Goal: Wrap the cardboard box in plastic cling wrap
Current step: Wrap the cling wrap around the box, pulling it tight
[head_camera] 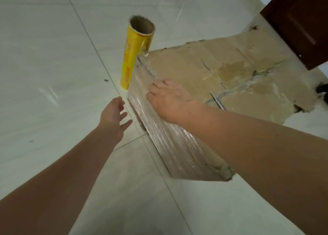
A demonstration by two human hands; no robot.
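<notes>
A worn cardboard box [221, 71] stands on the tiled floor, its near side covered in shiny cling wrap [170, 142]. A yellow cling wrap roll [132, 57] stands upright at the box's far left corner, with film running from it onto that corner. My right hand [170, 101] lies flat on the box's top left edge, its fingers straight and pressing the film down. My left hand [115, 115] hovers just left of the box with its fingers spread, touching nothing.
A dark brown wooden door [300, 18] stands at the upper right behind the box. A strip of tape [218, 101] lies on the box top. Pale floor tiles [53, 57] stretch to the left and in front.
</notes>
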